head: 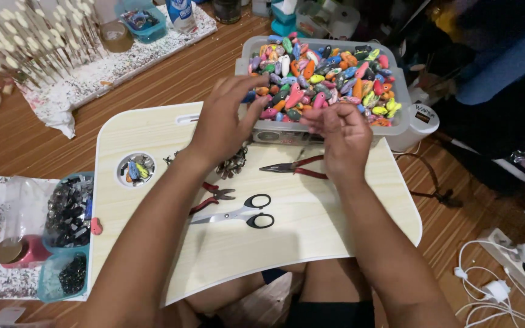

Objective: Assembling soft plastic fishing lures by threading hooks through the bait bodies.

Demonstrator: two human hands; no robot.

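Item 1. Grey plastic tub, rect., filled w/ small painted fish-shaped pieces, mixed colours (pink, orange, yellow, green, blue, black). Set at far edge of the bench, a pale wood-look lap tray w/ rounded corners; tub is touching or overlapping its far rim.

Item 2. Left hand: held over near-left corner of tub, fingers spread and part-curled, tips just at the nearest pieces. Whether a piece is pinched cannot be told; fingertips are blurred against the pile.

Item 3. Right hand: held just in front of tub's near wall, fingers bunched toward thumb, nearly closed. Something small may be gripped, but it is hidden by the fingers; not confirmed.

Item 4. Tools on the bench, untouched: red-handled long-nose pliers below right hand; smaller red-handled pliers by left forearm; black-handled scissors nearer the body. Cluster of small metal parts under left wrist.

Item 5. Round cup recess in the bench, left side, w/ a few coloured pieces in it.

Handling note (judgement): pieces are best picked singly w/ fingertips from top of the pile, wrist kept low, so neighbours are not flicked over tub wall. Tools should be left flat, clear of forearms.
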